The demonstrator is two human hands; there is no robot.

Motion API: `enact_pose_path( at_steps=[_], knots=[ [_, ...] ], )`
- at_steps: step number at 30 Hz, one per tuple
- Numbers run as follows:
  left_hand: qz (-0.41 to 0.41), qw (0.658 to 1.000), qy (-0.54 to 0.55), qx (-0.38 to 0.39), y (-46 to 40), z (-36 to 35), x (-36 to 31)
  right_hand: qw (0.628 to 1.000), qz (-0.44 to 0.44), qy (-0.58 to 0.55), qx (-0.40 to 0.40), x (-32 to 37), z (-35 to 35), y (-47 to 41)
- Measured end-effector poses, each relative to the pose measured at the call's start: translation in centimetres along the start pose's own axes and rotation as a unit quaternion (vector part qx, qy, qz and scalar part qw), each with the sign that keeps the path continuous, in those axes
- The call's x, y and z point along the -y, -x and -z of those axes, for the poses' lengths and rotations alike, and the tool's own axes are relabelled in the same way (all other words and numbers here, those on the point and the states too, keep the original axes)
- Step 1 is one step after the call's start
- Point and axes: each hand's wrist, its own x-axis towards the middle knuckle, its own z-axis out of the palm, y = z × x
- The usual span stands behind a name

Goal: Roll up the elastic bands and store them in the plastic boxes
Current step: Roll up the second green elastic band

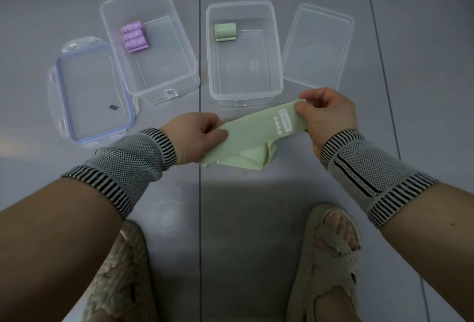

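Note:
A pale green elastic band [252, 133] with a white label is stretched between my hands above the floor. My left hand [195, 137] pinches its left end, and my right hand [325, 114] pinches the labelled right end. Slack folds of the band hang below. Beyond it stand two clear plastic boxes. The left box [188, 75] holds three purple rolled bands [134, 37] at its far left. The right box [278, 65] holds one green rolled band [225, 31] in its far left corner.
A blue-rimmed lid [89, 96] lies left of the boxes. A clear lid [318, 47] lies to their right. My feet in woven sandals [331, 252] stand on the grey tiled floor [256, 193] below the hands.

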Motion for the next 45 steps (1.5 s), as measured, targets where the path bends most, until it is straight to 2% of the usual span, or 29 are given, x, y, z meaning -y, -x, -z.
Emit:
enact_pose_path(
  at_steps=[3, 7, 9, 11, 12, 13, 15, 18, 20, 28, 32, 36, 42, 45],
  knots=[
    [0.013, 0.995, -0.098, 0.019, 0.2, -0.2, 0.6, 0.996, 0.010, 0.050, -0.067, -1.1, 0.7, -0.7],
    [0.016, 0.994, -0.113, 0.005, 0.0, -1.3, 0.9, 0.989, 0.003, 0.138, -0.045, -2.9, 0.7, -0.8],
    [0.013, 0.993, -0.121, -0.001, -0.3, -2.0, 0.9, 0.967, 0.017, 0.252, -0.033, -3.3, 0.4, -0.8],
    [0.006, 0.989, -0.145, -0.002, -0.5, -2.6, 0.8, 0.924, 0.103, 0.369, 0.000, -3.1, -0.3, -0.1],
    [0.003, 0.986, -0.164, -0.004, -0.6, -2.9, 0.8, 0.909, 0.167, 0.381, 0.025, -3.0, -1.1, 0.4],
    [0.002, 0.983, -0.185, -0.006, -0.6, -3.1, 0.6, 0.902, 0.216, 0.367, 0.062, -2.8, -2.0, 1.1],
    [0.003, 0.975, -0.221, -0.015, -0.6, -3.4, 0.4, 0.897, 0.247, 0.332, 0.156, -2.4, -4.2, 2.5],
    [0.003, 0.973, -0.225, -0.041, -0.5, -3.6, 0.7, 0.876, 0.222, 0.334, 0.269, -2.4, -6.7, 3.8],
    [0.004, 0.976, -0.203, -0.077, -0.4, -3.7, 1.3, 0.871, 0.195, 0.342, 0.294, -2.4, -7.6, 4.0],
    [0.080, 0.982, -0.017, -0.168, 0.6, -4.1, 5.3, 0.888, 0.138, 0.352, 0.264, -3.3, -8.7, 3.2],
    [0.095, 0.971, 0.025, -0.217, 0.6, -4.5, 5.8, 0.891, 0.145, 0.351, 0.250, -3.7, -9.0, 3.3],
    [0.102, 0.966, 0.077, -0.227, 0.1, -5.5, 5.4, 0.887, 0.170, 0.349, 0.249, -3.9, -9.5, 3.7],
    [0.062, 0.964, 0.049, -0.254, -0.4, -5.7, 5.1, 0.873, 0.211, 0.360, 0.254, -3.9, -9.5, 3.7],
    [0.062, 0.968, 0.018, -0.243, -0.6, -5.4, 5.2, 0.869, 0.226, 0.361, 0.251, -4.0, -9.4, 3.6]
  ],
)
